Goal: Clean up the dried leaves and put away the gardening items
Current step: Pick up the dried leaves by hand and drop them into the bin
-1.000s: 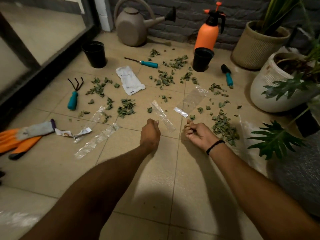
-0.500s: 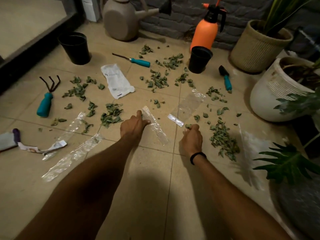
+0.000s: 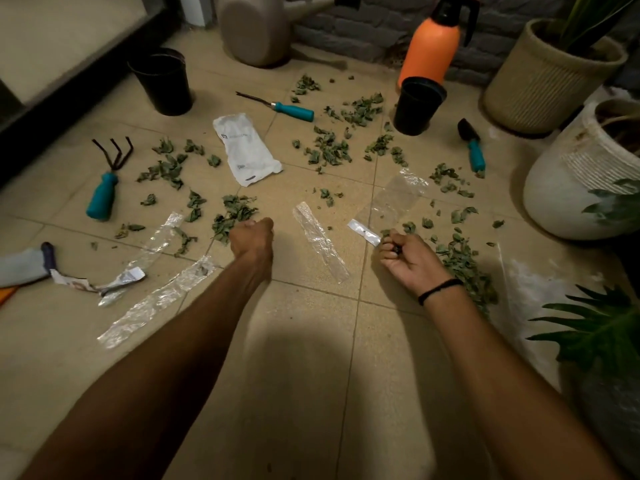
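Note:
Dried green leaves (image 3: pixel 329 150) lie scattered over the tiled floor, with a thick pile (image 3: pixel 460 265) at the right. My left hand (image 3: pixel 251 242) is a fist, knuckles up, its fingers curled into the edge of a leaf pile (image 3: pixel 235 209). My right hand (image 3: pixel 408 259) lies palm up with fingers curled round a few leaf bits, beside a clear bag (image 3: pixel 391 202). Teal-handled tools lie around: a hand rake (image 3: pixel 107 188), a weeding fork (image 3: pixel 294 110) and a small trowel (image 3: pixel 474 150).
Clear plastic strips (image 3: pixel 320 240) (image 3: pixel 156 299), a white packet (image 3: pixel 246 150) and a glove (image 3: pixel 20 268) litter the floor. Two black pots (image 3: pixel 162 81) (image 3: pixel 419 105), a watering can (image 3: pixel 252 29), an orange sprayer (image 3: pixel 433 46) and large planters (image 3: pixel 547 74) (image 3: pixel 571 185) line the back and right.
My left hand moved left from the plastic strip to the leaf pile and its thumb tucked in. My right hand turned palm up beside the clear bag. The view leaned closer.

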### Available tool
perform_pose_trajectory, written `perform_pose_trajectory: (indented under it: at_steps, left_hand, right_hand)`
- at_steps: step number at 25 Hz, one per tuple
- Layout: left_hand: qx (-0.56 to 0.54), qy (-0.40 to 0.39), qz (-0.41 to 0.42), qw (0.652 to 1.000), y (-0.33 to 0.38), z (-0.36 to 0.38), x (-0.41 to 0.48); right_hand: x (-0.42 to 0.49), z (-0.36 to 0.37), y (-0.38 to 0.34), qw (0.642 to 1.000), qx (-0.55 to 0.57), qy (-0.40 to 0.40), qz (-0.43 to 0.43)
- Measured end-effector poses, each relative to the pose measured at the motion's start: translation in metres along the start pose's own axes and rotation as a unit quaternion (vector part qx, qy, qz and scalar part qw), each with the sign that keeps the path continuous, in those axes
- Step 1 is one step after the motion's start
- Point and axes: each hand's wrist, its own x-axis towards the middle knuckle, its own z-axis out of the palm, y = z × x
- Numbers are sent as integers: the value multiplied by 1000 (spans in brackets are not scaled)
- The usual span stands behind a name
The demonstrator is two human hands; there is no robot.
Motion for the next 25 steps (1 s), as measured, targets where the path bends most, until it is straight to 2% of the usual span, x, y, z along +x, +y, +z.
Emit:
perform_pose_trajectory:
  at_steps: [3,6,8,11,14,18,21,25]
  left_hand:
    - [-60,-46,-69,995,9,-18,-10]
    - [-148,-121,-130,973,26,-41,-27]
    - [-181,-154,-133,962,39,-58,-33]
    - [-200,-157,-103,962,66,-99,-50]
    - [-228,-105,-62,966,108,-172,-74]
    - [-241,6,4,970,160,-326,-112]
    - [-272,98,47,956,180,-458,-163]
    - [-329,180,116,920,155,-628,-234]
  right_hand:
    - [-20,19,20,996,15,-85,17]
    - [-31,54,60,990,-8,-131,52]
    - [-43,86,85,985,-35,-153,67]
    - [-76,144,113,979,-61,-174,82]
    - [-114,222,149,970,-91,-214,72]
    - [-213,334,239,942,-139,-292,90]
    - [-314,385,320,892,-199,-377,152]
    - [-442,426,437,821,-287,-459,180]
